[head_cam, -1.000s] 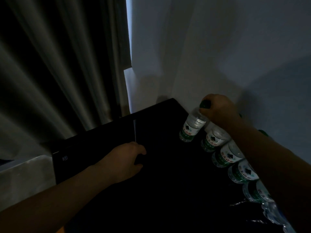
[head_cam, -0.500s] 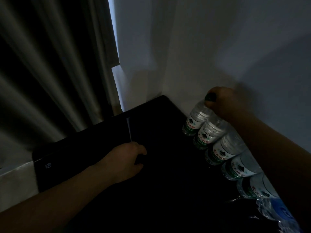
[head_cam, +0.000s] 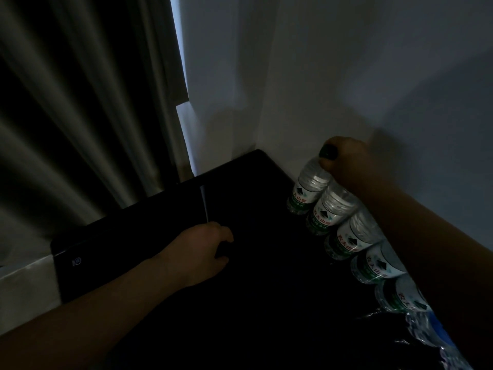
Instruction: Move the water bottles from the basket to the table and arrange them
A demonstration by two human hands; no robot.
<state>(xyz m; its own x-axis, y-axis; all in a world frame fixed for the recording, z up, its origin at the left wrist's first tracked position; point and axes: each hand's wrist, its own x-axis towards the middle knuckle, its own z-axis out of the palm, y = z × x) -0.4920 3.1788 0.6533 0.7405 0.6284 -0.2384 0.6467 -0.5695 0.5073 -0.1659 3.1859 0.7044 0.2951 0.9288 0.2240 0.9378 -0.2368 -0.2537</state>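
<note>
Several clear water bottles with green-and-white labels stand in a row along the wall on the dark table (head_cam: pixel 266 263). My right hand (head_cam: pixel 346 164) is closed around the neck and dark cap of the farthest bottle (head_cam: pixel 306 190), which stands at the row's far end by the corner. The second bottle (head_cam: pixel 329 212) touches it, and the row runs on past a third bottle (head_cam: pixel 352 239) toward the lower right. My left hand (head_cam: pixel 202 247) rests curled on the table surface, with nothing visibly in it. The basket is not visible in the dim light.
A white wall (head_cam: pixel 346 76) runs right behind the bottles. Dark curtains (head_cam: pixel 80 116) hang at the left. A blue-labelled crinkled bottle (head_cam: pixel 432 335) lies at the lower right. A black panel with a small logo (head_cam: pixel 77 261) forms the table's left side.
My right hand has moved the farthest bottle from a lean to nearly upright, closer to the wall and against the second bottle. My left hand has stayed in place.
</note>
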